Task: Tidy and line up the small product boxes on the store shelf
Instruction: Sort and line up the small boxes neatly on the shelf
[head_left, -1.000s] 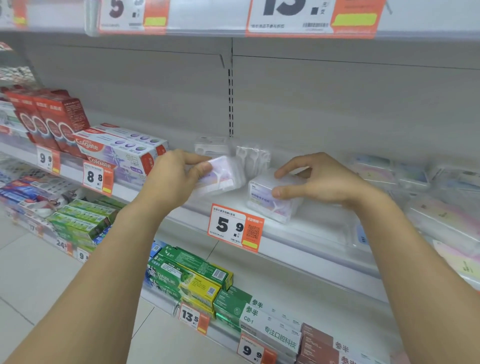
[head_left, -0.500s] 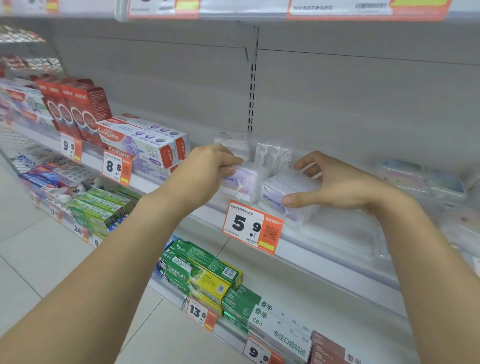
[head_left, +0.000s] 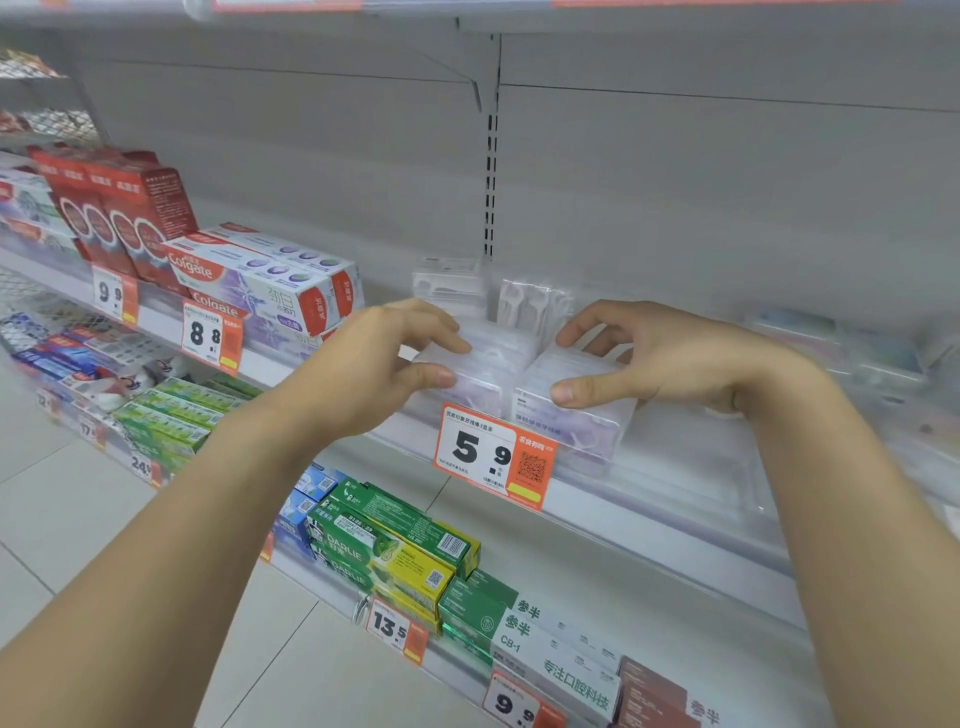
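Head view: the left hand (head_left: 374, 364) pinches one clear box (head_left: 488, 364) and the right hand (head_left: 649, 358) pinches its neighbour (head_left: 576, 410), both boxes side by side at the shelf (head_left: 649, 514) front, above the price tag (head_left: 493, 454). Slick plastic could slip; pressing them together may shove one over the edge.

Both bare forearms are reaching forward and up from the bottom corners, converging toward centre. Left hand (head_left: 374, 364) is sitting palm-down, wrist slightly bent, fingers (head_left: 441, 332) extending right and curling, thumb (head_left: 431, 375) lying underneath and pointing right, so it's pinching. Right hand (head_left: 670, 358) is mirroring it: index finger curling left on top, thumb (head_left: 571, 389) pointing left below, other fingers tucked behind. Hands are sitting level, near each other, not touching.
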